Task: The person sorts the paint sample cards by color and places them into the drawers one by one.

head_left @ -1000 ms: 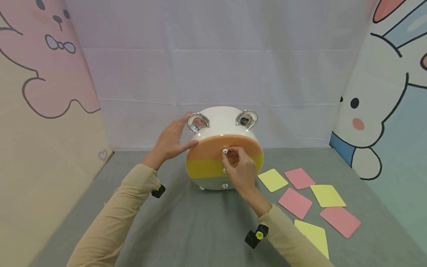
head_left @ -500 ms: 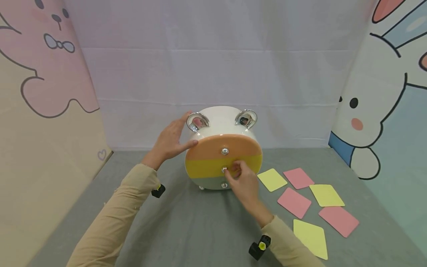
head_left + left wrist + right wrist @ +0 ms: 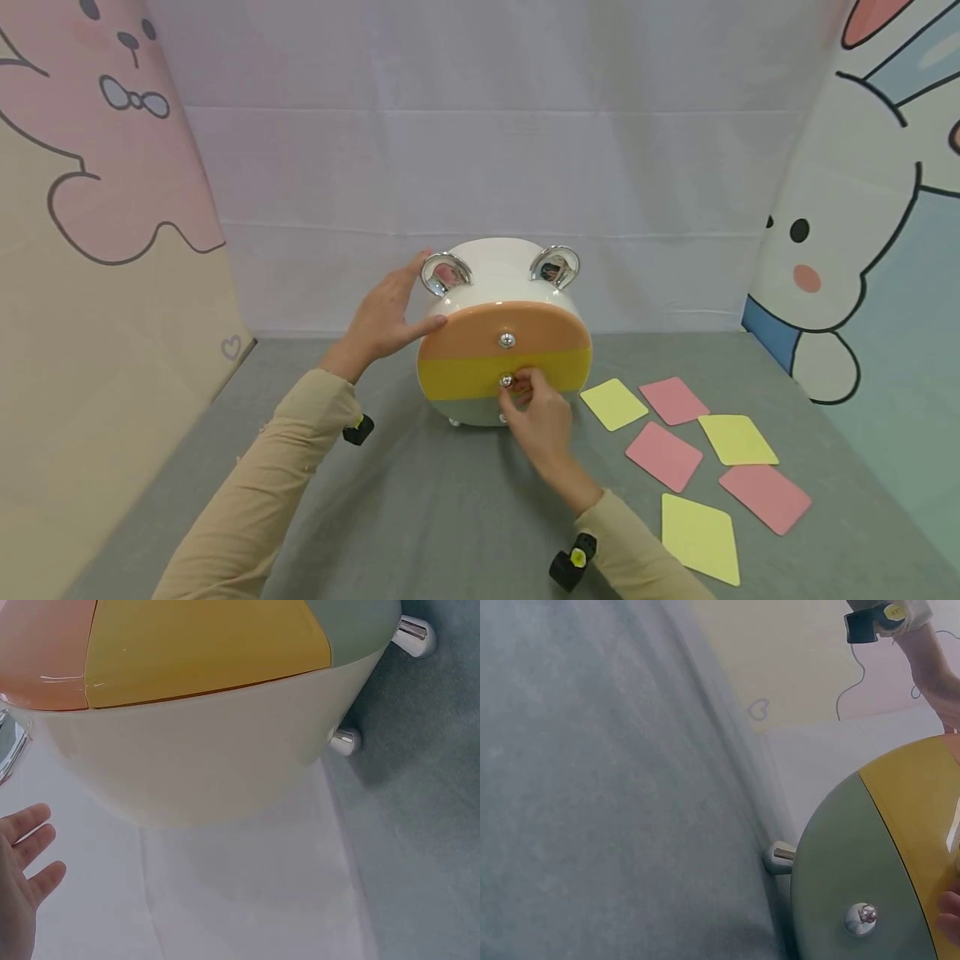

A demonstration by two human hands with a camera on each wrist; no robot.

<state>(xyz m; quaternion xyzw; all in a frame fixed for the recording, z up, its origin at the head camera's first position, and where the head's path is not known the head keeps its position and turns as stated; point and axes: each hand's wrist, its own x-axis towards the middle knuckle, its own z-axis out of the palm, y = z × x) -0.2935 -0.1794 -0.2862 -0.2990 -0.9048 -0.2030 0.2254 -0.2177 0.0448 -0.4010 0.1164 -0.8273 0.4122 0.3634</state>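
While the background is being filled by a white curtain [image 3: 480,167], the sides are being covered by cartoon-printed panels [image 3: 142,304]. Everything in the foreground is being carried by a grey-clothed bench [image 3: 405,517]. Over it, two beige sleeves [image 3: 255,475] are being stretched. Near the back of the bench, a rounded three-drawer chest [image 3: 480,354] is being supported upright, its front being formed by an orange drawer [image 3: 461,335], a yellow drawer [image 3: 461,379] and a grey-green drawer [image 3: 836,840], from top to bottom. At the chest's left edge the left hand [image 3: 384,318] is being held open, nothing being gripped, its fingers being spread and its thumb being laid against the orange drawer's rim. Before the yellow drawer the right hand [image 3: 542,417] is being held with fingers curled. Right of the chest, three yellow cards [image 3: 613,405] and three pink cards [image 3: 663,457] are being displayed flat. The chest's top is being flanked by two chrome ears [image 3: 555,267]. Between the right thumb and fingers, the yellow drawer's silver knob [image 3: 506,380] is being pinched. The chest is being raised on small silver feet [image 3: 345,741].
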